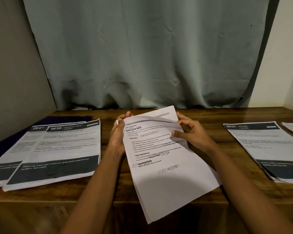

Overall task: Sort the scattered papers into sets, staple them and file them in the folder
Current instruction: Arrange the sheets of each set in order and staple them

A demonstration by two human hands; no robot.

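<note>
Head camera looks forward and down, close over the table (pixel 210 119).

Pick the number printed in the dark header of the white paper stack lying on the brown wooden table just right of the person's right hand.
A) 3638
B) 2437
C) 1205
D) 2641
B: the dark-headed white paper stack right of the right hand, which holds the scribbled white sheets, reads 2437; the far-left stack reads 2641 and the stack beside it 3638.
</note>
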